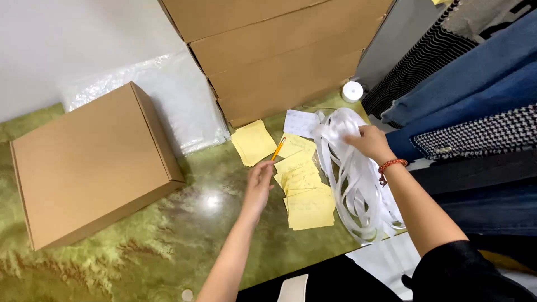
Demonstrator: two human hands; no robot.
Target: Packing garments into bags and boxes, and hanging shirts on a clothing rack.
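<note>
Two bare forearms in shot, no sleeves down to the wrists. On the right wrist sits a red beaded bracelet (391, 165). Up at the right shoulder, a black garment (464, 274) shows, dark and plain.

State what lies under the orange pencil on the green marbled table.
Pale yellow paper notes lie under the orange pencil, overlapping in a row. Whatever lies beneath those notes is hidden.
</note>
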